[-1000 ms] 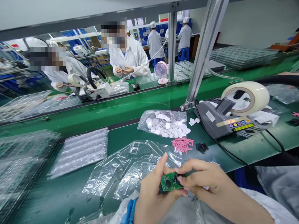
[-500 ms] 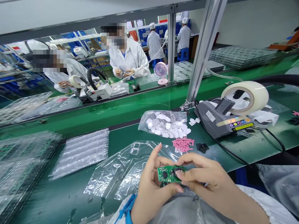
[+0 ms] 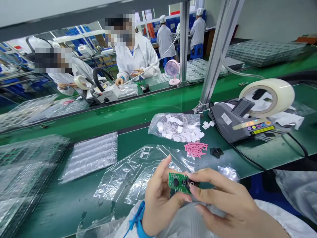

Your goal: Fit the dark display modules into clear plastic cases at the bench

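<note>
A small green circuit board [image 3: 180, 183] with a round black part on its face is held up in front of my body. My left hand [image 3: 162, 198] grips its left end and lower edge between thumb and fingers, the index finger pointing up. At the board's right end, the fingers of my right hand [image 3: 223, 198] close on a small black component [image 3: 188, 182], partly hidden by the fingertips. Beyond my hands lie a flat clear plastic bag [image 3: 119, 178], a pile of pink strips [image 3: 196, 149] and several black pieces [image 3: 216, 152].
A bag of white pieces [image 3: 177, 129] lies farther back. To the right stands a grey tape dispenser [image 3: 225, 124] with a large tape roll [image 3: 284, 97] and a trailing cable. Stacked clear trays [image 3: 32, 172] are at left. A metal post [image 3: 218, 56] rises behind; co-workers sit across.
My right thumb has dropped lower, apart from the board, while the fingers stay on its right end. The view has shifted slightly. A co-worker across the line has lowered one hand.
</note>
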A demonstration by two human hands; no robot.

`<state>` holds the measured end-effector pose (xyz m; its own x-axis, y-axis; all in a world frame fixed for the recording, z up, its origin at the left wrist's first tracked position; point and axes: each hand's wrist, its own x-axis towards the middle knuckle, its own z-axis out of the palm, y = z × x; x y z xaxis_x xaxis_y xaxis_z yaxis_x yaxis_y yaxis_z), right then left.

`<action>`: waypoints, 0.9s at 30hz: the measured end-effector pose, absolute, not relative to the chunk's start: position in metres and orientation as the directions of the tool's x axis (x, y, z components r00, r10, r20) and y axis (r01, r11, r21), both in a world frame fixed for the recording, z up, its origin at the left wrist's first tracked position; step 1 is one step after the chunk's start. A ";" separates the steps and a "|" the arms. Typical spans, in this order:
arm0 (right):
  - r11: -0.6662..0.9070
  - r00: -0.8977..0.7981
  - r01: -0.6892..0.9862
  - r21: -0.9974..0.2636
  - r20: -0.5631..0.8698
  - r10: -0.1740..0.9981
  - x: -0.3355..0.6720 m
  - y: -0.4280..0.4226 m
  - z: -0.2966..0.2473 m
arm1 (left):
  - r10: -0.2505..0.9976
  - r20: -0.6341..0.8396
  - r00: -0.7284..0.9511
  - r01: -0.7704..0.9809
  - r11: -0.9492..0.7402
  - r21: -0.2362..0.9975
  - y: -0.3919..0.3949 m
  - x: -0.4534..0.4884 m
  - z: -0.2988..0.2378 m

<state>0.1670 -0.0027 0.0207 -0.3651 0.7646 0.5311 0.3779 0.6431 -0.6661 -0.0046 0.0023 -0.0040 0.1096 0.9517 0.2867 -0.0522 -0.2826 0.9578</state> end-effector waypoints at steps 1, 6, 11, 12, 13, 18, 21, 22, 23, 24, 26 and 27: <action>0.651 -0.372 0.382 -0.656 0.536 0.758 0.167 -0.003 0.021 | 0.953 0.280 0.115 -0.050 -0.276 0.960 0.002 -0.004 -0.003; 0.655 -0.359 0.422 -0.626 0.548 0.755 0.167 -0.006 0.017 | 0.956 0.260 0.140 -0.045 -0.256 0.966 0.003 -0.004 0.001; 0.681 -0.295 0.446 -0.581 0.622 0.725 0.166 -0.002 0.015 | 0.964 0.212 0.157 -0.030 -0.210 0.977 0.007 0.000 0.000; 0.691 -0.283 0.432 -0.579 0.640 0.714 0.166 0.000 0.014 | 0.968 0.201 0.152 -0.042 -0.197 0.979 0.009 0.001 0.001; 0.702 -0.276 0.417 -0.577 0.656 0.703 0.167 0.002 0.013 | 0.973 0.185 0.141 -0.063 -0.177 0.982 0.010 0.002 0.001; 0.738 -0.287 0.407 -0.538 0.692 0.662 0.174 0.013 0.006 | 0.963 -0.051 0.264 -0.215 0.110 0.970 0.018 0.001 0.005; 0.793 -0.375 0.400 -0.459 0.708 0.598 0.180 0.019 0.002 | 0.887 -0.213 0.410 -0.251 0.334 0.909 0.026 -0.006 0.007; 0.816 -0.440 0.388 -0.428 0.692 0.572 0.181 0.022 0.002 | 0.867 -0.255 0.429 -0.241 0.382 0.892 0.029 -0.008 0.008; 0.834 -0.516 0.376 -0.404 0.656 0.551 0.182 0.025 0.003 | 0.846 -0.302 0.439 -0.212 0.424 0.881 0.034 -0.010 0.009; 0.846 -0.593 0.365 -0.389 0.604 0.533 0.182 0.029 0.003 | 0.826 -0.353 0.438 -0.167 0.461 0.871 0.039 -0.011 0.010; 0.855 -0.697 0.369 -0.363 0.501 0.514 0.179 0.039 0.004 | 0.774 -0.461 0.435 -0.036 0.526 0.850 0.054 -0.014 0.011; 0.846 -0.709 0.400 -0.352 0.465 0.529 0.176 0.044 0.004 | 0.748 -0.500 0.437 0.028 0.544 0.838 0.063 -0.016 0.011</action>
